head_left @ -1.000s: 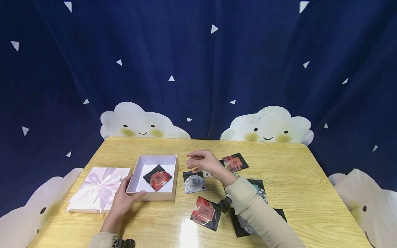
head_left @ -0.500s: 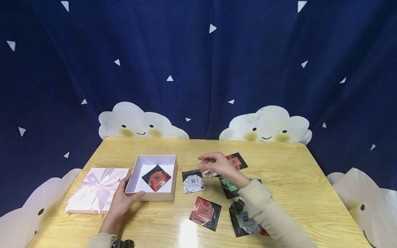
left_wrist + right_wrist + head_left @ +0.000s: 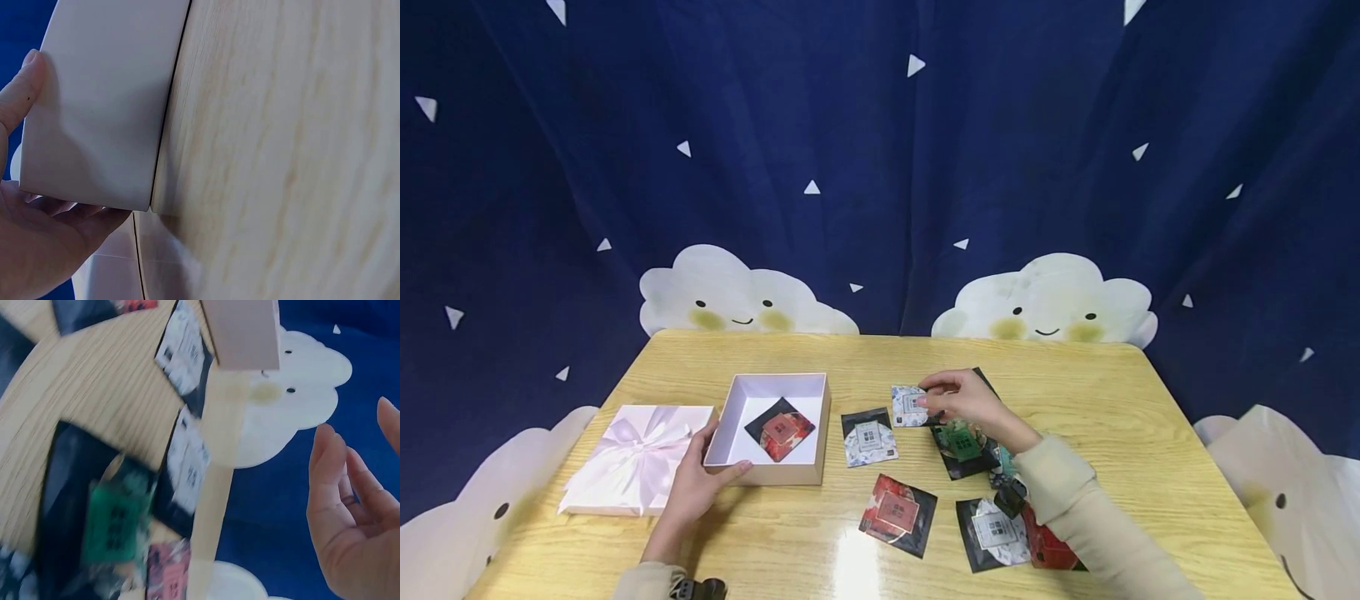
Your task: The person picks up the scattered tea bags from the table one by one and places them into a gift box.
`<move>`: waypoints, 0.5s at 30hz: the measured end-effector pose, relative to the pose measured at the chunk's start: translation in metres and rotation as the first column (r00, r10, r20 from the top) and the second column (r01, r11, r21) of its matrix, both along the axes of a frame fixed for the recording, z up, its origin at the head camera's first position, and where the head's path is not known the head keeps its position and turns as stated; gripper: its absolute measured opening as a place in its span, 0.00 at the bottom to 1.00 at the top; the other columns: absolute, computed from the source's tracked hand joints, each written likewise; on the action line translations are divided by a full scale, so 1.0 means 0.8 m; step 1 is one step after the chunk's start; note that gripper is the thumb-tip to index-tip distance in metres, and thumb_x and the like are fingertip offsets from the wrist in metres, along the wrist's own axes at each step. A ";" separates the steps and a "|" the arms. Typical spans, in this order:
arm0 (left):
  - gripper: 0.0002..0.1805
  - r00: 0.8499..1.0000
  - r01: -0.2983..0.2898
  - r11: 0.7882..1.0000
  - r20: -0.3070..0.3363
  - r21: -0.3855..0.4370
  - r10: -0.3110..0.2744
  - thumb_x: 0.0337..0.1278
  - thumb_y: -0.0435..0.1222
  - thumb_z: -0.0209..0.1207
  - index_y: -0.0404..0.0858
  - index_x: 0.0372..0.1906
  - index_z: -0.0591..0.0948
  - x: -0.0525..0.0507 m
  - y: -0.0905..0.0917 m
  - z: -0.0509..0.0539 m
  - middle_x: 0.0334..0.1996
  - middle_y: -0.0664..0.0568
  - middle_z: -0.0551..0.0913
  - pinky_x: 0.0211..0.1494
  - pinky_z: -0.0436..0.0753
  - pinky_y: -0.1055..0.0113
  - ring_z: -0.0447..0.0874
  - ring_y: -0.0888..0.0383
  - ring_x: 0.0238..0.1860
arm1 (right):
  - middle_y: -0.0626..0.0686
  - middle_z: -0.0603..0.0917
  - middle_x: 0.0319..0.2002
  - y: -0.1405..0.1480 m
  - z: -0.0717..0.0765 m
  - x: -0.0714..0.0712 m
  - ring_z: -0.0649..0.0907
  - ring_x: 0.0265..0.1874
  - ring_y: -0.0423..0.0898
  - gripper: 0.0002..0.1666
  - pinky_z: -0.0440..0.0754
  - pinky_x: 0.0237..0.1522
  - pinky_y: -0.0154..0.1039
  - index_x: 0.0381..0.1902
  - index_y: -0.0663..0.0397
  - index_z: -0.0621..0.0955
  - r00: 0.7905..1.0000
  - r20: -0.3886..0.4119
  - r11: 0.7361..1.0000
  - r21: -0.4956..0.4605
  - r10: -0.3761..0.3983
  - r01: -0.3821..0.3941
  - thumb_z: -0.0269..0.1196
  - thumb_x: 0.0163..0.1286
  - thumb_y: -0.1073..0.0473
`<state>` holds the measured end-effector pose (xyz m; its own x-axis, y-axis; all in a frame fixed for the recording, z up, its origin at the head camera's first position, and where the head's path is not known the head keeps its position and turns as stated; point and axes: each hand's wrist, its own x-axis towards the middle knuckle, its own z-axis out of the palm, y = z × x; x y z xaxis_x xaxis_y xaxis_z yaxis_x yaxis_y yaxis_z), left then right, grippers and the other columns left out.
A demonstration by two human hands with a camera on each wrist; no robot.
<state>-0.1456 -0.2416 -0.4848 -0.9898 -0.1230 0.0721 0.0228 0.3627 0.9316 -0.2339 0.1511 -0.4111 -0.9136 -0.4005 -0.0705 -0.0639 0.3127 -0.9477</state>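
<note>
My left hand [image 3: 695,487] grips the front left corner of an open white box [image 3: 767,475]. In the left wrist view its thumb is on the box's [image 3: 103,106] upper edge and its fingers lie against the side. Inside the box lies a square black sachet with a red label [image 3: 781,428]. My right hand [image 3: 972,403] hovers over a white and blue sachet [image 3: 906,408], partly covering it in the head view. The right wrist view shows that hand [image 3: 353,519] with thumb and fingers apart and nothing between them.
A white lid with a ribbon bow [image 3: 640,458] lies left of the box. More square sachets are spread on the wooden table [image 3: 1075,383]: a grey-labelled one [image 3: 868,437], a green-labelled one [image 3: 964,446], a red one [image 3: 897,515] and a black and white one [image 3: 992,533].
My right hand has moved rightward from near the box, past the grey-labelled sachet, to the white and blue sachet. My left hand has stayed on the box.
</note>
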 end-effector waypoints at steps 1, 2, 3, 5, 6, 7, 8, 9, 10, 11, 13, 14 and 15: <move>0.48 1.000 0.000 1.000 -0.001 -0.004 0.000 0.42 0.29 0.67 0.26 0.67 0.51 0.000 0.000 0.000 0.62 0.28 0.57 0.63 0.56 0.47 0.56 0.38 0.62 | 0.55 0.81 0.33 0.005 -0.002 0.000 0.81 0.30 0.53 0.24 0.81 0.30 0.47 0.51 0.67 0.76 1.000 0.003 1.000 0.008 -0.006 0.006 0.64 0.59 0.59; 0.48 1.000 -0.001 1.000 0.000 -0.005 0.001 0.42 0.29 0.67 0.26 0.67 0.51 0.000 0.000 -0.001 0.62 0.28 0.57 0.64 0.56 0.47 0.56 0.38 0.62 | 0.55 0.81 0.33 0.009 -0.003 0.000 0.81 0.29 0.53 0.24 0.81 0.31 0.49 0.51 0.67 0.75 1.000 0.004 1.000 0.014 -0.006 0.006 0.64 0.59 0.59; 0.48 1.000 -0.001 1.000 -0.001 -0.006 0.001 0.42 0.29 0.67 0.26 0.67 0.51 -0.001 0.000 -0.001 0.62 0.28 0.57 0.64 0.56 0.47 0.55 0.38 0.62 | 0.55 0.81 0.33 0.014 -0.005 -0.001 0.81 0.28 0.52 0.24 0.81 0.30 0.49 0.51 0.68 0.75 1.000 0.004 1.000 0.021 -0.008 0.008 0.64 0.59 0.59; 0.48 1.000 -0.001 1.000 -0.003 -0.008 0.001 0.42 0.29 0.67 0.26 0.66 0.51 -0.001 0.000 -0.001 0.63 0.29 0.57 0.64 0.56 0.47 0.55 0.38 0.63 | 0.55 0.81 0.32 0.023 -0.009 -0.001 0.81 0.26 0.50 0.25 0.80 0.29 0.49 0.51 0.68 0.75 1.000 0.015 0.999 0.033 -0.017 0.017 0.64 0.59 0.59; 0.48 1.000 -0.002 1.000 -0.003 -0.009 0.002 0.42 0.29 0.67 0.26 0.66 0.51 -0.001 0.000 -0.001 0.63 0.29 0.57 0.64 0.56 0.47 0.55 0.38 0.63 | 0.54 0.81 0.32 0.027 -0.010 -0.001 0.80 0.24 0.48 0.25 0.80 0.28 0.48 0.51 0.68 0.75 0.999 0.024 0.999 0.036 -0.023 0.022 0.64 0.59 0.59; 0.48 1.000 -0.001 1.000 -0.004 -0.009 0.001 0.42 0.29 0.67 0.26 0.67 0.51 -0.001 -0.001 -0.002 0.63 0.29 0.56 0.64 0.56 0.47 0.55 0.38 0.63 | 0.54 0.81 0.32 0.032 -0.012 0.000 0.79 0.24 0.48 0.25 0.79 0.27 0.48 0.51 0.69 0.75 0.999 0.030 0.999 0.040 -0.030 0.029 0.64 0.59 0.59; 0.48 1.000 -0.001 1.000 -0.004 -0.004 0.000 0.42 0.29 0.67 0.26 0.67 0.51 -0.001 -0.001 -0.002 0.63 0.29 0.56 0.64 0.56 0.47 0.55 0.38 0.63 | 0.54 0.80 0.32 0.037 -0.014 0.000 0.79 0.24 0.47 0.26 0.79 0.27 0.47 0.52 0.69 0.74 0.999 0.034 0.999 0.044 -0.032 0.030 0.64 0.59 0.60; 0.48 1.000 0.000 1.000 -0.005 -0.004 0.000 0.42 0.29 0.67 0.26 0.67 0.51 -0.001 0.000 -0.002 0.63 0.29 0.56 0.64 0.56 0.47 0.55 0.38 0.63 | 0.54 0.80 0.32 0.042 -0.016 0.001 0.78 0.24 0.47 0.25 0.79 0.27 0.46 0.52 0.69 0.74 0.999 0.040 0.998 0.047 -0.037 0.035 0.64 0.59 0.60; 0.48 1.000 0.000 1.000 -0.006 -0.003 0.000 0.42 0.29 0.67 0.26 0.67 0.51 -0.001 0.000 -0.002 0.63 0.29 0.56 0.64 0.56 0.47 0.54 0.38 0.63 | 0.54 0.80 0.32 0.047 -0.018 0.001 0.77 0.24 0.47 0.26 0.78 0.27 0.46 0.52 0.69 0.74 0.998 0.048 0.998 0.051 -0.044 0.041 0.64 0.59 0.60; 0.48 1.000 0.000 1.000 -0.005 -0.003 0.000 0.42 0.29 0.67 0.26 0.67 0.51 -0.001 0.000 -0.002 0.63 0.29 0.56 0.64 0.56 0.47 0.54 0.38 0.63 | 0.54 0.80 0.32 0.053 -0.021 0.002 0.77 0.25 0.48 0.26 0.78 0.28 0.47 0.53 0.69 0.74 0.997 0.054 0.997 0.056 -0.049 0.046 0.64 0.59 0.60; 0.48 1.000 -0.001 1.000 -0.004 -0.001 0.001 0.42 0.29 0.67 0.26 0.67 0.51 -0.001 0.000 -0.002 0.63 0.29 0.56 0.64 0.56 0.47 0.54 0.38 0.63 | 0.54 0.78 0.32 0.064 -0.026 0.003 0.78 0.27 0.50 0.27 0.79 0.30 0.48 0.53 0.70 0.73 0.998 0.047 0.996 0.079 -0.047 0.043 0.64 0.59 0.60; 0.48 1.000 -0.001 1.000 -0.004 0.001 0.001 0.42 0.29 0.67 0.26 0.67 0.51 -0.001 0.000 -0.002 0.63 0.29 0.56 0.64 0.55 0.47 0.54 0.38 0.63 | 0.54 0.78 0.32 0.070 -0.028 0.004 0.77 0.28 0.51 0.27 0.79 0.31 0.48 0.54 0.70 0.73 0.998 0.046 0.995 0.091 -0.048 0.044 0.64 0.59 0.60; 0.48 1.000 -0.001 1.000 -0.002 0.002 0.001 0.42 0.28 0.67 0.27 0.67 0.51 -0.001 0.000 -0.002 0.63 0.29 0.56 0.64 0.55 0.47 0.54 0.38 0.63 | 0.54 0.78 0.32 0.076 -0.031 0.005 0.77 0.28 0.52 0.27 0.79 0.31 0.48 0.53 0.70 0.73 0.998 0.043 0.994 0.104 -0.050 0.045 0.64 0.59 0.60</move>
